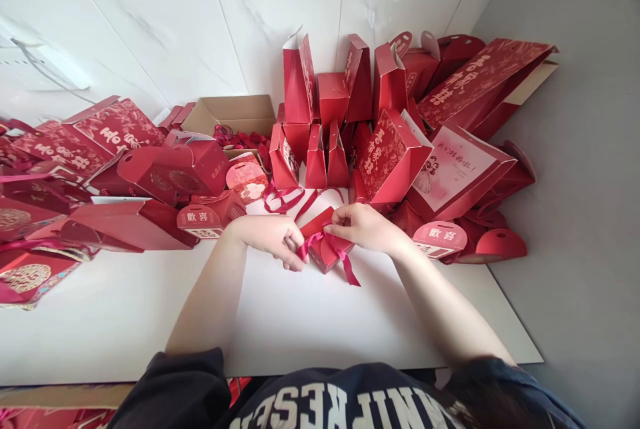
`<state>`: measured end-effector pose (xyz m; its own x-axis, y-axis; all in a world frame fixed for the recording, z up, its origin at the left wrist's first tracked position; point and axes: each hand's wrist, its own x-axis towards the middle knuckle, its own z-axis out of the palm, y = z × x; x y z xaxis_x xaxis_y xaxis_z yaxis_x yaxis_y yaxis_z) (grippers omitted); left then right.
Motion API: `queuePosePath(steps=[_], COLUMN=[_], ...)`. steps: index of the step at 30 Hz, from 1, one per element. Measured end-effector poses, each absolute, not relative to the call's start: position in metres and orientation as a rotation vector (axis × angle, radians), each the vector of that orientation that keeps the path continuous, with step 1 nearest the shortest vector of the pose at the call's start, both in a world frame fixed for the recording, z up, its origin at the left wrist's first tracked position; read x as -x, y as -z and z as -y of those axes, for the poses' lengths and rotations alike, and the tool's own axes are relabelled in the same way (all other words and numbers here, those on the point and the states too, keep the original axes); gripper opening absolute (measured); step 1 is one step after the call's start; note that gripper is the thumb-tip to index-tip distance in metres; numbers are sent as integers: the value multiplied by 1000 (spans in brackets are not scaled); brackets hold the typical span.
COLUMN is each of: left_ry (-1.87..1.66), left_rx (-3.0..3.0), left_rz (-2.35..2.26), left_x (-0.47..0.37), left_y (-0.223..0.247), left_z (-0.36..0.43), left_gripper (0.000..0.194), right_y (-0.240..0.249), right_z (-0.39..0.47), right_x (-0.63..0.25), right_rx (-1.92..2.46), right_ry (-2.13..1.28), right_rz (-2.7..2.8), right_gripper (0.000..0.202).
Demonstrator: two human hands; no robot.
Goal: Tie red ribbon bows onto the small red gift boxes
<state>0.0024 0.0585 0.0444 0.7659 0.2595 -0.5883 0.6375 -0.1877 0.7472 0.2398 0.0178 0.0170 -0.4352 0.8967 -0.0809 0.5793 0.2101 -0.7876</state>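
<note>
A small red gift box point(325, 259) rests on the white table between my hands, with a crimson ribbon point(347, 268) tied around it. One ribbon tail hangs over the box's front right and touches the table. My left hand point(277, 238), at the box's left side, has its fingers curled and pinches a ribbon end. From the right, my right hand point(367, 226) pinches the ribbon near the knot, thumb and forefinger pressed together at the box's top. A further length of ribbon point(285, 201) lies loose behind the box. The fingers partly hide the knot.
Red gift boxes point(300, 82) stand stacked against the tiled wall, with more on the left point(135, 229) and right point(460, 169). A cardboard box point(230, 112) holding ribbons sits behind. The white table point(320, 329) ends at a grey wall point(580, 216) on the right.
</note>
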Motion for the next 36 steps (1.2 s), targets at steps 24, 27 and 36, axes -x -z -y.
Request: queuePosePath(steps=[24,27,36], left_ry=[146,147,166], left_rx=[-1635,-1652,-1783], left_rz=[-1065,-1071,-1007], left_x=[-13,-12,-6], left_y=[-28,-27,-32], left_z=[-65,-66,-68], left_gripper=[45,41,31], right_y=[-36,-36,-30], right_z=[-23,-23,-26], right_x=[-269,-267,-269], right_rx=[1516,1486,1561], right_ry=[-1419,-1390,-1335], right_rz=[2031,2097,2145], right_gripper=[38,37,35])
